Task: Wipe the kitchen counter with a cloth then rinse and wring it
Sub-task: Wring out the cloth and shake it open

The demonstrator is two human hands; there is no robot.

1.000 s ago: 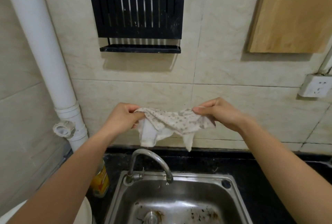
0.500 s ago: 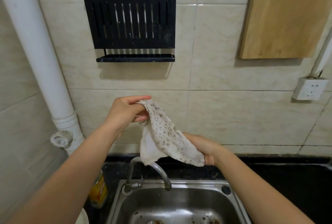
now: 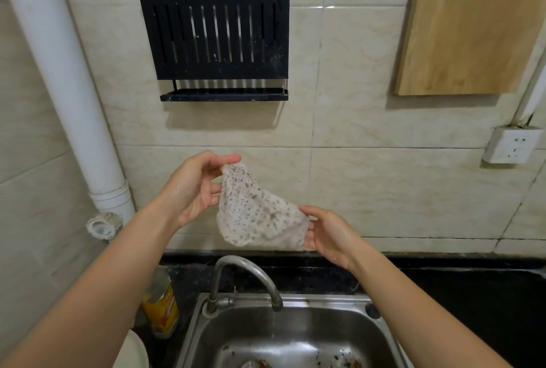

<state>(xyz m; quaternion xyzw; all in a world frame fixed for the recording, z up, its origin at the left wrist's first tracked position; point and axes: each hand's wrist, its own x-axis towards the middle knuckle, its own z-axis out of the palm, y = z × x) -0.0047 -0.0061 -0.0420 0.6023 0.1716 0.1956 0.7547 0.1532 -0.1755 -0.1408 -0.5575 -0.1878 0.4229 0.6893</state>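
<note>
A white cloth [image 3: 256, 213] with brown speckles hangs in the air in front of the tiled wall, above the tap [image 3: 247, 279]. My left hand [image 3: 193, 187] pinches its upper corner between thumb and fingers. My right hand [image 3: 328, 233] grips its lower right edge. The cloth stretches slantwise between the two hands. A thin stream of water runs from the tap into the steel sink [image 3: 295, 335]. The black counter [image 3: 472, 302] runs to the right of the sink.
A black slatted rack [image 3: 214, 33] hangs on the wall above my hands. A white pipe [image 3: 62, 78] runs down the left. A wooden board [image 3: 472, 22] and a wall socket [image 3: 512, 146] are at the right. A yellow can [image 3: 161, 307] stands left of the sink.
My right hand dropped from level with the left to lower right, so the cloth went from stretched flat to slanting. The view tilted up slightly.
</note>
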